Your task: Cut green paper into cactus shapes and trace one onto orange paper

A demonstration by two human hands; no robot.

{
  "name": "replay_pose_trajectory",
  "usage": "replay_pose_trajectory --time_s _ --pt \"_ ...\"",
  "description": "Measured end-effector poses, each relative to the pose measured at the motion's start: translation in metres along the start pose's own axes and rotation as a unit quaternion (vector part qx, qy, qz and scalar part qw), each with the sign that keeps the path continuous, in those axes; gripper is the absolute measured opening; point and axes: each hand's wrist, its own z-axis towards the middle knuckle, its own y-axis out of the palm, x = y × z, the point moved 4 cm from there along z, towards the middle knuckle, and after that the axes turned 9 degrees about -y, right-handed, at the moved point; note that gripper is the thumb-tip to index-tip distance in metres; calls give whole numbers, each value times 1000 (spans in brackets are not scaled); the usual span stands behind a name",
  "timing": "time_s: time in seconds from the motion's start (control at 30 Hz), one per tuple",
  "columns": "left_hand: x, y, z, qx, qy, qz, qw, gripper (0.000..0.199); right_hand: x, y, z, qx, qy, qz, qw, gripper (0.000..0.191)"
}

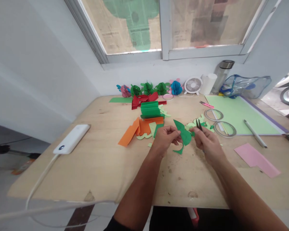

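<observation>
My left hand (168, 137) pinches a dark green paper cut-out (185, 134) between thumb and fingers, above the table's middle. A thin curled strip of the same green (179, 150) hangs below it. My right hand (205, 141) is closed around a pair of scissors (198, 124); the two dark blade tips stick up from the fist, slightly apart, and the handles are hidden. Its fingertips are close to the right edge of the green paper. Light green paper scraps (191, 124) lie just behind the hands.
Orange paper (127, 134), folded green paper (150, 109) and red paper (144, 99) lie left of centre. Honeycomb paper figures (148, 88) line the wall beside a fan (193, 86). Tape rolls (225, 129), a pen (255, 133) and pink paper (256, 159) are right; a power bank (72, 139) left.
</observation>
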Motion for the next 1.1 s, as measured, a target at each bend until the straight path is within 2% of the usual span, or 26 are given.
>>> replay_pose_trajectory --time_s 0.1,0.2,0.37,0.5,0.73,1.1 --pt "3 -5 2 40 28 -3 999 20 -7 1 -2 13 -17 46 999 39" --pt "5 -9 2 66 40 -10 997 20 -6 6 -4 -41 4 54 998 41" --pt "9 -13 1 83 38 -36 995 22 -2 14 -9 -142 34 -22 989 47" --pt "10 -14 0 81 34 -67 994 22 0 20 -10 -174 65 -73 980 54" --pt "9 -15 1 74 21 -105 991 22 4 24 -9 -168 94 -85 977 59" --pt "3 -7 1 82 15 -122 989 20 8 27 -14 -125 111 -3 986 52"
